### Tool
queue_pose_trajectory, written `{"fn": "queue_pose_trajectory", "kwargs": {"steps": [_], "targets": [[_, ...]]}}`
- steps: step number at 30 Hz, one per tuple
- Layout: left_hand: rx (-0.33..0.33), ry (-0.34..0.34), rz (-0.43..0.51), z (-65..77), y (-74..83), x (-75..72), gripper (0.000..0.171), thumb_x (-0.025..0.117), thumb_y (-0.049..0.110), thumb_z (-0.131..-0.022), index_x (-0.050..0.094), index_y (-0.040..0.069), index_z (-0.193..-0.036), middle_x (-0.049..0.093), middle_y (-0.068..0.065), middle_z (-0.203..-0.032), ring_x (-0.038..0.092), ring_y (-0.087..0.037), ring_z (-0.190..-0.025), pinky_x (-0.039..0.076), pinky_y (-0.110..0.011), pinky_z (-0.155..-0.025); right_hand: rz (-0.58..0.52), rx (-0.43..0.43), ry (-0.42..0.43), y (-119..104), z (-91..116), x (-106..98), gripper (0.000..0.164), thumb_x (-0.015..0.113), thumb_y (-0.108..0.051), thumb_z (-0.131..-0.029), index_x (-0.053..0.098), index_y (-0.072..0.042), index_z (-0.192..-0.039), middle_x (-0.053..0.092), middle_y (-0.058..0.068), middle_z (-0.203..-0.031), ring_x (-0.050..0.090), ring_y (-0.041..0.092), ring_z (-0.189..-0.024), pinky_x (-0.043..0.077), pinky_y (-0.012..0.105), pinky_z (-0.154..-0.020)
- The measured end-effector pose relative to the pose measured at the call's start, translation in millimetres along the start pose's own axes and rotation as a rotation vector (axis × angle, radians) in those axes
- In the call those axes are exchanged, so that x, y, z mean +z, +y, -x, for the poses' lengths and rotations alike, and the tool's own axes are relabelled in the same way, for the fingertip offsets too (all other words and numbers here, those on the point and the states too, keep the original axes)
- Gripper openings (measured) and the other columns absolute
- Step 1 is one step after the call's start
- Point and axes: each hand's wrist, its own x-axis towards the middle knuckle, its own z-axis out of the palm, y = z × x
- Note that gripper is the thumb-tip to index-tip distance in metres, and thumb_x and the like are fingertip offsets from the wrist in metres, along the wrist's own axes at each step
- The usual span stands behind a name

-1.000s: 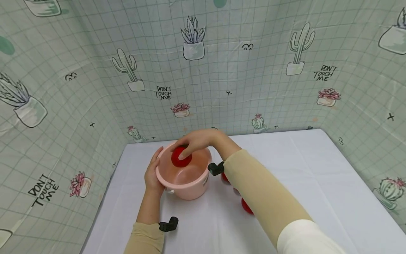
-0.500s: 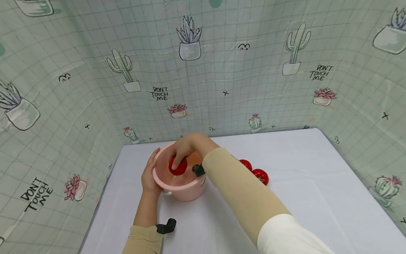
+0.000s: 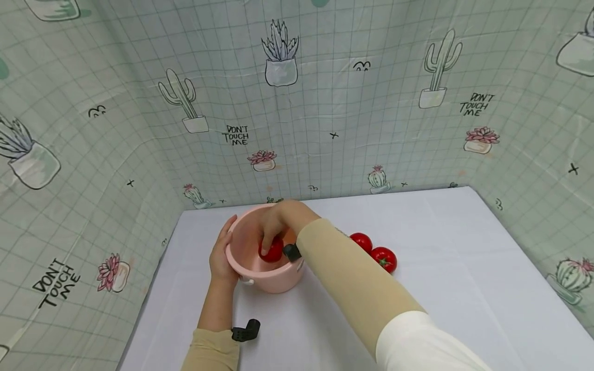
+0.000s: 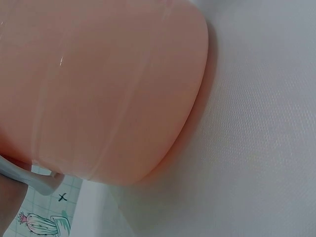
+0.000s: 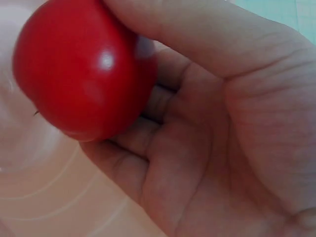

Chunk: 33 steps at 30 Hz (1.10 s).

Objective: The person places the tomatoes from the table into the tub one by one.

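A pink bucket [image 3: 274, 282] with a pale handle stands upright on the white-covered table. My left hand [image 3: 221, 260] holds its left side, with the fingers against the outer wall near the rim. Only the bucket's wall [image 4: 113, 89] and a bit of the hand at the edge show in the left wrist view. Inside the bucket, my right hand [image 3: 275, 222] grips a red tomato [image 3: 273, 251] low down. In the right wrist view the thumb and fingers pinch the shiny tomato [image 5: 84, 74] over the bucket's ringed bottom.
Two more tomatoes, one [image 3: 361, 241] behind and one with a green calyx [image 3: 384, 259], lie on the table [image 3: 441, 288] right of the bucket, partly beside my right sleeve. A cactus-print cloth [image 3: 315, 113] hangs behind and at both sides.
My right hand has gone down into the bucket with the tomato, and the right forearm has swung left, uncovering tomatoes on the table. The left hand stays on the bucket.
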Motion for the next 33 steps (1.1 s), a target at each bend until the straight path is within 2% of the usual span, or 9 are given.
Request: {"fn": "queue_pose_trajectory", "kwargs": {"steps": [3,7,14,21,26,28,33], "targets": [[0.003,0.005,-0.004,0.4,1.0,0.1,0.051,0.023,0.02,-0.102,0.038,0.022,-0.151,0.032,0.003,-0.16,0.031,-0.015,-0.144,0.02,-0.04,-0.124,-0.038,0.029,-0.006,1.3,1.5,-0.1,0.028,0.079,-0.026,-0.083,0.071,-0.017,-0.108,0.065,0.002,-0.114,0.058,0.021,-0.112,0.053,0.037,-0.098],[-0.005,0.023,-0.004,1.5,0.4,0.3,0.05,0.024,0.021,-0.102,0.04,0.023,-0.15,0.035,0.005,-0.159,0.034,-0.014,-0.142,0.023,-0.039,-0.123,-0.046,0.06,-0.008,4.3,4.1,0.3,0.031,0.077,-0.027,-0.085,0.072,-0.019,-0.114,0.066,-0.003,-0.115,0.057,0.025,-0.119,0.048,0.042,-0.106],[-0.018,0.037,-0.025,2.6,-0.5,0.2,0.049,0.025,0.023,-0.103,0.042,0.027,-0.149,0.038,0.009,-0.156,0.035,-0.014,-0.142,0.024,-0.04,-0.122,-0.016,0.052,-0.008,5.9,7.1,1.3,0.024,0.073,-0.03,-0.087,0.073,-0.024,-0.11,0.069,-0.005,-0.113,0.057,0.026,-0.125,0.045,0.043,-0.11],[-0.021,0.041,-0.044,3.8,-0.5,1.0,0.049,0.024,0.024,-0.103,0.043,0.029,-0.148,0.039,0.009,-0.156,0.033,-0.014,-0.143,0.023,-0.041,-0.123,-0.087,0.02,0.017,5.8,7.6,2.5,0.03,0.076,-0.026,-0.085,0.07,-0.015,-0.112,0.069,0.002,-0.117,0.056,0.029,-0.125,0.046,0.045,-0.109],[-0.02,0.034,-0.026,3.4,-0.6,0.3,0.05,0.024,0.023,-0.103,0.042,0.027,-0.149,0.037,0.008,-0.157,0.032,-0.015,-0.144,0.022,-0.04,-0.124,-0.025,-0.023,0.045,6.7,10.2,0.9,0.029,0.075,-0.031,-0.086,0.07,-0.017,-0.111,0.068,-0.004,-0.115,0.06,0.022,-0.12,0.048,0.041,-0.106],[-0.021,0.03,-0.018,3.2,-0.6,-0.1,0.05,0.024,0.023,-0.102,0.042,0.027,-0.149,0.036,0.008,-0.158,0.032,-0.015,-0.144,0.021,-0.04,-0.124,0.033,-0.033,0.064,7.1,13.5,0.0,0.03,0.073,-0.035,-0.087,0.071,-0.02,-0.113,0.067,-0.007,-0.115,0.058,0.018,-0.119,0.048,0.038,-0.106],[-0.016,0.023,-0.009,2.4,-1.6,-1.2,0.05,0.025,0.022,-0.102,0.042,0.026,-0.149,0.034,0.005,-0.16,0.032,-0.014,-0.144,0.021,-0.04,-0.124,0.146,-0.094,0.121,7.3,28.0,-3.3,0.051,0.071,-0.044,-0.087,0.062,-0.021,-0.132,0.061,-0.009,-0.127,0.049,0.015,-0.127,0.042,0.038,-0.11]]}}
